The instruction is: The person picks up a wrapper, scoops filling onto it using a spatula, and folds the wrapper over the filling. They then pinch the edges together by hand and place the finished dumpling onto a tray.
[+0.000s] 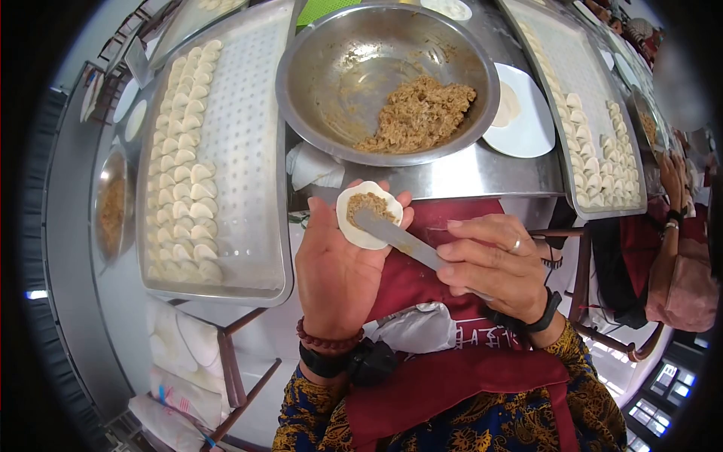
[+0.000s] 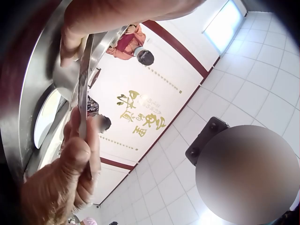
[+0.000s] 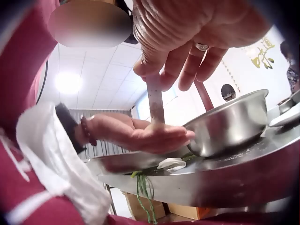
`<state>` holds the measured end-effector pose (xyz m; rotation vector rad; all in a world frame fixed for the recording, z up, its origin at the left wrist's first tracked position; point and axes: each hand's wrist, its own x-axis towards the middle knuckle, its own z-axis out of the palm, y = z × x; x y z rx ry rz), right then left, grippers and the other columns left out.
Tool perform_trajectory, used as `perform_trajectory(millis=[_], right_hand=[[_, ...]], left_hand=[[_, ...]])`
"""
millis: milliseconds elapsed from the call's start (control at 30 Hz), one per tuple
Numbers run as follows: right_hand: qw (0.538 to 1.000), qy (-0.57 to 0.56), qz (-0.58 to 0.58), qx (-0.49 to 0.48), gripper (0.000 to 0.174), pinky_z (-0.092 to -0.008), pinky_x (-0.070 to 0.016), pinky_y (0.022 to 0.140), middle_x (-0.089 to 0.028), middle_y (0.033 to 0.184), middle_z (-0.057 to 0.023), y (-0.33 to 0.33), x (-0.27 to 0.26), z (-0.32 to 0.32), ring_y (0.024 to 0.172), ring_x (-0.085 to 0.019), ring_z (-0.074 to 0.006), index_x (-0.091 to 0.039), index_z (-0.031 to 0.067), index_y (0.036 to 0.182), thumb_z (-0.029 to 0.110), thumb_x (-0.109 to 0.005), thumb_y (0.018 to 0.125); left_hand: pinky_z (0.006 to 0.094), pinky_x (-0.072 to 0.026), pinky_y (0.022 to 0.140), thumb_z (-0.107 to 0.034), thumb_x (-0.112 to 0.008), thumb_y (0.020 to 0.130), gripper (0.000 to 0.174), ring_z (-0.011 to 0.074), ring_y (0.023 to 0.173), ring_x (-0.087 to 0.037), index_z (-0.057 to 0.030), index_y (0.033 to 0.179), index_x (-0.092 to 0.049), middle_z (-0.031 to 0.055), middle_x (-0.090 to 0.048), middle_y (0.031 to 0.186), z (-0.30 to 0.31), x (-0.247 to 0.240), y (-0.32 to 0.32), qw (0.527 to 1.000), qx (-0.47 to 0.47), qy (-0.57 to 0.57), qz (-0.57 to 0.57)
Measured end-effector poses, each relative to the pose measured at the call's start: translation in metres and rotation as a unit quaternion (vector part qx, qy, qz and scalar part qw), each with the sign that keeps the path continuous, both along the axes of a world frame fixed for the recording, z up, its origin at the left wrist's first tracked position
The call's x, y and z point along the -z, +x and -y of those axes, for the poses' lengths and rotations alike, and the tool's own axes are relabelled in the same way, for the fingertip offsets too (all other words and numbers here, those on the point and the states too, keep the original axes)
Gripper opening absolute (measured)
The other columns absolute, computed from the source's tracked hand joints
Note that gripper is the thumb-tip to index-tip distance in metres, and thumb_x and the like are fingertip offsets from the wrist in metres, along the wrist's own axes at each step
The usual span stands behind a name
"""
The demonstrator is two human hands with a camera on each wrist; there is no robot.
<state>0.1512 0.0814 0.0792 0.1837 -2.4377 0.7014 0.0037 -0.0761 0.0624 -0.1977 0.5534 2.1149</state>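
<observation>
My left hand (image 1: 340, 275) lies palm up below the metal bowl, a round dough wrapper (image 1: 352, 235) resting across its fingers. Brown minced filling (image 1: 370, 200) sits in the middle of the wrapper. From the right, my right hand (image 1: 501, 264) pinches a flat metal spatula (image 1: 414, 247) between thumb and fingers; the blade's tip is down on the filling. In the right wrist view the spatula (image 3: 155, 101) points down at the left palm. The left wrist view shows the right hand (image 2: 65, 183) gripping it edge-on, with the wrapper hidden there.
A large steel bowl (image 1: 343, 83) with more filling (image 1: 422, 113) stands on the metal table ahead. Left of it is a tray (image 1: 252, 151) with rows of folded dumplings (image 1: 181, 166). At right are a white plate (image 1: 531, 124) with wrappers and another dumpling tray (image 1: 576, 64).
</observation>
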Motion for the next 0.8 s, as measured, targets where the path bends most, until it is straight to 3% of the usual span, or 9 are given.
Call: perform_trajectory(millis=[100, 300, 333, 367, 467, 700, 767, 800], right_hand=[[0.999, -0.035, 0.037, 0.002, 0.026, -0.0385, -0.0507, 0.081, -0.074, 0.100, -0.0041, 0.007, -0.015, -0.009, 0.105, -0.066, -0.0259, -0.075, 0.0110, 0.095, 0.019, -0.081, 0.070], [0.965, -0.168, -0.084, 0.182, 0.020, -0.0363, -0.0516, 0.082, -0.074, 0.092, -0.0073, -0.011, -0.016, -0.037, 0.102, -0.067, -0.0300, -0.074, 0.0059, 0.094, 0.002, -0.077, 0.075], [0.970, -0.119, -0.082, 0.195, 0.022, -0.0341, -0.0517, 0.081, -0.074, 0.090, -0.0052, -0.016, -0.018, -0.045, 0.100, -0.067, -0.0293, -0.073, 0.0062, 0.093, -0.002, -0.077, 0.073], [0.970, -0.117, -0.082, 0.198, 0.022, -0.0341, -0.0517, 0.081, -0.074, 0.090, -0.0052, -0.020, -0.021, -0.050, 0.100, -0.067, -0.0293, -0.073, 0.0062, 0.093, -0.002, -0.077, 0.073], [0.971, 0.040, -0.043, 0.232, 0.022, -0.0331, -0.0510, 0.079, -0.073, 0.087, -0.0006, -0.038, -0.023, -0.057, 0.099, -0.068, -0.0249, -0.073, 0.0097, 0.088, 0.002, -0.081, 0.069], [0.973, 0.080, -0.063, 0.205, 0.022, -0.0342, -0.0495, 0.079, -0.072, 0.083, 0.0001, -0.065, 0.015, -0.066, 0.095, -0.068, -0.0242, -0.070, 0.0106, 0.086, 0.005, -0.080, 0.066], [0.975, 0.086, -0.047, 0.199, 0.024, -0.0355, -0.0498, 0.081, -0.072, 0.089, -0.0022, -0.059, 0.011, -0.061, 0.099, -0.067, -0.0252, -0.070, 0.0091, 0.089, 0.008, -0.081, 0.067], [0.968, 0.056, -0.033, 0.242, 0.025, -0.0362, -0.0499, 0.083, -0.072, 0.093, -0.0034, -0.055, 0.008, -0.056, 0.103, -0.066, -0.0262, -0.070, 0.0083, 0.091, 0.009, -0.081, 0.068]], left_hand=[[0.0558, -0.0339, 0.114, -0.043, -0.036, 0.106, 0.057, 0.0452, 0.131, -0.044, 0.0056, 0.135, -0.039, 0.0229, -0.048, 0.135, -0.001, 0.005, -0.002, 1.000, -0.001, -0.007, -0.005], [0.0569, -0.0308, 0.115, -0.044, -0.037, 0.106, 0.062, 0.0464, 0.133, -0.042, 0.0059, 0.142, -0.029, 0.0252, -0.044, 0.137, -0.009, 0.008, -0.003, 1.000, 0.024, -0.014, -0.007], [0.0570, -0.0309, 0.115, -0.044, -0.036, 0.106, 0.062, 0.0465, 0.133, -0.042, 0.0062, 0.141, -0.030, 0.0252, -0.044, 0.137, -0.011, 0.008, -0.002, 1.000, 0.023, -0.013, 0.001], [0.0571, -0.0310, 0.115, -0.043, -0.036, 0.106, 0.061, 0.0466, 0.133, -0.042, 0.0066, 0.141, -0.031, 0.0252, -0.044, 0.137, -0.012, 0.008, -0.002, 1.000, 0.022, -0.013, 0.009], [0.0574, -0.0312, 0.115, -0.042, -0.034, 0.107, 0.060, 0.0468, 0.133, -0.041, 0.0072, 0.140, -0.032, 0.0254, -0.044, 0.138, -0.016, 0.008, -0.001, 0.999, 0.028, -0.010, 0.019], [0.0578, -0.0318, 0.115, -0.043, -0.033, 0.107, 0.060, 0.0483, 0.133, -0.041, 0.0076, 0.139, -0.033, 0.0258, -0.043, 0.139, -0.023, 0.004, 0.003, 0.998, 0.040, -0.002, 0.041], [0.0581, -0.0322, 0.115, -0.042, -0.034, 0.107, 0.059, 0.0492, 0.132, -0.042, 0.0077, 0.139, -0.033, 0.0261, -0.044, 0.138, -0.025, 0.003, 0.004, 0.998, 0.042, 0.005, 0.049], [0.0581, -0.0322, 0.115, -0.042, -0.034, 0.107, 0.059, 0.0492, 0.132, -0.042, 0.0077, 0.139, -0.033, 0.0261, -0.044, 0.138, -0.025, 0.002, 0.005, 0.998, 0.041, 0.003, 0.050]])
